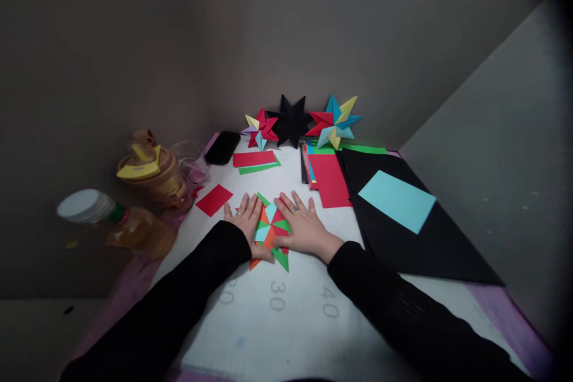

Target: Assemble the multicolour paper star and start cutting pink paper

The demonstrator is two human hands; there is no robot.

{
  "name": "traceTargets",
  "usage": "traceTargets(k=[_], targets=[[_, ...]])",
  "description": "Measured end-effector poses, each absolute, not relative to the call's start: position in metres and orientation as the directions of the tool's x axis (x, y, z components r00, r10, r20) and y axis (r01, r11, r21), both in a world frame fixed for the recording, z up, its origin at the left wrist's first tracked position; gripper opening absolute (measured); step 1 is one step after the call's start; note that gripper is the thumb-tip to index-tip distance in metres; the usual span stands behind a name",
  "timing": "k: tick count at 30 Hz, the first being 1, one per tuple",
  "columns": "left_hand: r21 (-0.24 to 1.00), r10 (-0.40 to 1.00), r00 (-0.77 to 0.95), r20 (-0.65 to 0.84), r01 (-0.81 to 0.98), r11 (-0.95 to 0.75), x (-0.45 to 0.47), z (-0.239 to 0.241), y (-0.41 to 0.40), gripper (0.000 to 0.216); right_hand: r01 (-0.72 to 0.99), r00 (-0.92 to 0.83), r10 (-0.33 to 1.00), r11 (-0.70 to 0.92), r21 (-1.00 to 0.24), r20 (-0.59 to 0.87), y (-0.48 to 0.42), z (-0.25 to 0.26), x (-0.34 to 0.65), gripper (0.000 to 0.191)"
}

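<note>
A flat folded paper star (pixel 270 228) in green, red, orange and light blue lies on the white mat (pixel 277 316). My left hand (pixel 247 221) rests flat on its left side, fingers stretched out. My right hand (pixel 302 228) lies flat on its right side, fingers spread, a ring on one finger. Both hands press the star down from either side. Black sleeves cover both arms.
Three finished paper stars, red (pixel 261 128), black (pixel 290 120) and multicoloured (pixel 335 120), lean on the back wall. Red paper sheets (pixel 330 180), a small red piece (pixel 214 199), black paper (pixel 430 239) with a light blue sheet (pixel 396 200), a black phone (pixel 222 147) and bottles (pixel 147 176) at left surround the hands.
</note>
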State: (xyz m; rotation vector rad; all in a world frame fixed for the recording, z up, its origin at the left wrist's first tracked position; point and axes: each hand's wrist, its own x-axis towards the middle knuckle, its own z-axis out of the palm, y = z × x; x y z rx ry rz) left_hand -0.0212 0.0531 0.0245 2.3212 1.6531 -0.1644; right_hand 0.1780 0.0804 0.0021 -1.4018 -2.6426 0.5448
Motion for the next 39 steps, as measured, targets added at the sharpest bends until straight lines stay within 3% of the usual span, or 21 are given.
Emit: traceTargets(k=[2,6,9,12,17,22,27,29,31,34,36,39], targets=[[0.203,0.929,0.311,-0.203,0.941,-0.271,-0.028,0.029,0.052,0.106,0.762,-0.523,0.852,0.461,-0.454,-0.012,0.083,0.001,0.187,0.081],[0.302,0.958,0.281,0.059,0.909,-0.285,-0.048,0.033,0.049,0.057,0.647,-0.29,0.925,0.378,-0.662,0.245,0.082,0.005,0.207,0.047],[0.423,0.891,0.373,0.258,0.786,-0.451,-0.057,0.025,0.048,0.033,0.569,-0.264,0.891,0.453,-0.686,0.37,0.072,0.009,0.211,0.029],[0.468,0.819,0.426,0.385,0.675,-0.571,-0.056,0.016,0.048,0.022,0.553,-0.287,0.89,0.456,-0.697,0.354,0.064,0.01,0.205,0.022],[0.489,0.908,0.291,0.301,0.77,-0.41,-0.051,0.009,0.046,0.023,0.594,-0.251,0.935,0.353,-0.723,0.25,0.064,0.004,0.194,0.038],[0.521,0.968,0.129,0.214,0.823,-0.225,-0.054,0.0,0.046,0.048,0.61,-0.317,0.93,0.352,-0.71,0.188,0.066,-0.001,0.192,0.051],[0.6,0.977,0.115,0.179,0.774,-0.201,-0.056,-0.002,0.047,0.035,0.628,-0.307,0.93,0.357,-0.691,0.202,0.068,-0.002,0.196,0.047],[0.563,0.965,0.114,0.238,0.793,-0.233,-0.055,0.003,0.047,0.031,0.633,-0.284,0.927,0.372,-0.679,0.244,0.067,0.001,0.198,0.039],[0.504,0.922,0.182,0.342,0.792,-0.344,-0.053,0.008,0.047,0.027,0.602,-0.318,0.9,0.435,-0.669,0.299,0.064,0.006,0.2,0.029],[0.498,0.812,0.422,0.404,0.643,-0.582,-0.05,0.01,0.045,0.027,0.469,-0.489,0.79,0.595,-0.652,0.369,0.056,0.014,0.202,0.026],[0.518,0.75,0.556,0.358,0.55,-0.655,-0.047,0.006,0.043,0.033,0.383,-0.597,0.707,0.667,-0.639,0.38,0.052,0.018,0.202,0.031],[0.532,0.76,0.598,0.254,0.57,-0.626,-0.043,-0.002,0.041,0.038,0.356,-0.694,0.641,0.702,-0.617,0.329,0.047,0.024,0.199,0.035]])
